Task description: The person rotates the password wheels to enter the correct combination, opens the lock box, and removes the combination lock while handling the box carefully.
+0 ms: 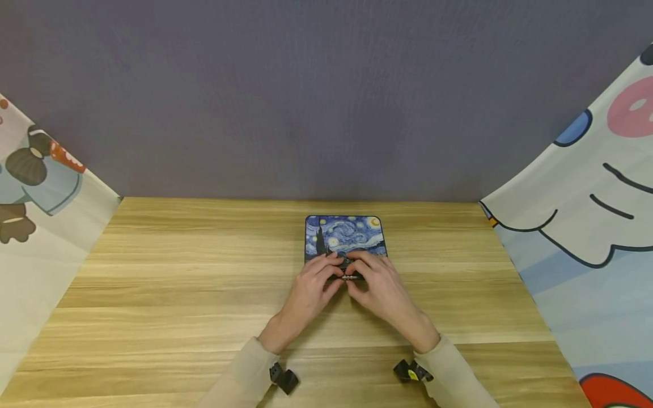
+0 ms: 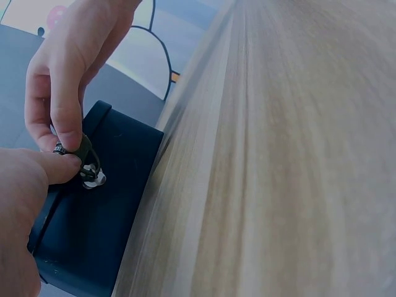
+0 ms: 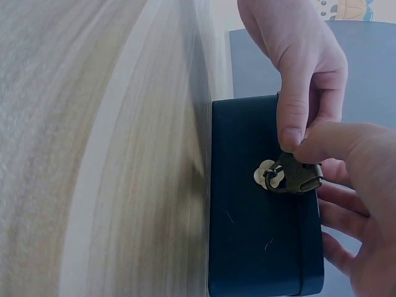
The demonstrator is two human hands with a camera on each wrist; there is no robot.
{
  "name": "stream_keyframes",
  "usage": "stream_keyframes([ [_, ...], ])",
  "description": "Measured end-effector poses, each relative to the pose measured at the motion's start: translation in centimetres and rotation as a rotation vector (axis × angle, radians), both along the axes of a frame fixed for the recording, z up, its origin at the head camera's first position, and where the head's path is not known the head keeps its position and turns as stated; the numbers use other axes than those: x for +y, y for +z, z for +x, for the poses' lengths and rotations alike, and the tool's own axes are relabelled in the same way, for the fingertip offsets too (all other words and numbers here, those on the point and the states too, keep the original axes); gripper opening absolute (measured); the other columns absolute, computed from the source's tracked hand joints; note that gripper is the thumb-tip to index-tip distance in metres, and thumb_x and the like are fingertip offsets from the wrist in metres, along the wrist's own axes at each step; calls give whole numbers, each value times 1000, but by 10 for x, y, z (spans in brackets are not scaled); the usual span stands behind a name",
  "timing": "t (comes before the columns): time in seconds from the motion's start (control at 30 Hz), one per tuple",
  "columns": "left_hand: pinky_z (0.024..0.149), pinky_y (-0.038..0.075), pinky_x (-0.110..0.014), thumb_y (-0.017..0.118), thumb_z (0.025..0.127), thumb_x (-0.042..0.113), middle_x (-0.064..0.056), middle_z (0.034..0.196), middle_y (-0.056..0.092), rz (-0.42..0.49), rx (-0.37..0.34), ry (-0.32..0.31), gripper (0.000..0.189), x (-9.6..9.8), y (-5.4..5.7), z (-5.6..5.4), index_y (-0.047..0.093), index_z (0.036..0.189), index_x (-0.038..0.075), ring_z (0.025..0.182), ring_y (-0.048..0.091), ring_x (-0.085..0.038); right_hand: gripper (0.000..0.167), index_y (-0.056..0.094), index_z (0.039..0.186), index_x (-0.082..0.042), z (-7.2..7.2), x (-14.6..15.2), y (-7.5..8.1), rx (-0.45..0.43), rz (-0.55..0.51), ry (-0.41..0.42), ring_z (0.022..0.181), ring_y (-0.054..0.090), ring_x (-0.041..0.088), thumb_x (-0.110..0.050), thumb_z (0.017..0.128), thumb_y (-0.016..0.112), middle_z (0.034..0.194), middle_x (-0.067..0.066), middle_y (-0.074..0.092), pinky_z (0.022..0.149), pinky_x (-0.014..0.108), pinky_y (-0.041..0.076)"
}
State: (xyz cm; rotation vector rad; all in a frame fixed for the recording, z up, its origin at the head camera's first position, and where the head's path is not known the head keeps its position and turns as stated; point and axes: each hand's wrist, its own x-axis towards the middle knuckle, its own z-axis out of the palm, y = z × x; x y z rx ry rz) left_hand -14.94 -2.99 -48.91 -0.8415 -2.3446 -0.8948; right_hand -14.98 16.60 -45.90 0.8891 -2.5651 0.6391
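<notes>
A box [image 1: 344, 235] with a starry-night painting on its lid stands on the table; its dark front [image 3: 247, 241] shows in both wrist views. At the middle of that front, a small bronze-coloured combination padlock [image 3: 301, 176] hangs by its shackle at a pale flower-shaped plate [image 2: 94, 177]. My left hand [image 1: 312, 286] pinches the padlock from the left between thumb and fingers. From the other side my right hand [image 1: 380, 286] pinches it too, other fingers resting over the lid's front edge. The fingertips partly cover the padlock, and its dial digits are too small to read.
The wooden table [image 1: 178, 294] reaches around the box on all sides. Behind it rises a grey wall [image 1: 306, 102]. Printed cartoon cloths hang at the left [image 1: 46, 238] and right [image 1: 561, 238]. A small black camera sits at each wrist.
</notes>
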Motion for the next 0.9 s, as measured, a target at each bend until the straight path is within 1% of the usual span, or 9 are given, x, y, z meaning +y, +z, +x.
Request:
stream_keyframes([
  [0.67, 117, 48, -39, 85, 85, 8, -9, 121, 74, -13, -26, 2, 16, -1, 2, 2, 75, 97, 7, 124, 66, -26, 23, 71, 96, -14, 0, 0, -1, 2, 4, 2, 116, 67, 29, -11, 79, 86, 127, 10, 69, 102, 49, 55],
  [0.9, 116, 48, -41, 86, 83, 7, -10, 120, 74, -10, -17, 1, 17, -1, 1, 1, 75, 96, 7, 124, 66, -27, 23, 71, 97, -14, 0, 0, 0, 0, 5, 3, 116, 67, 29, -11, 79, 86, 126, 10, 70, 102, 50, 55],
])
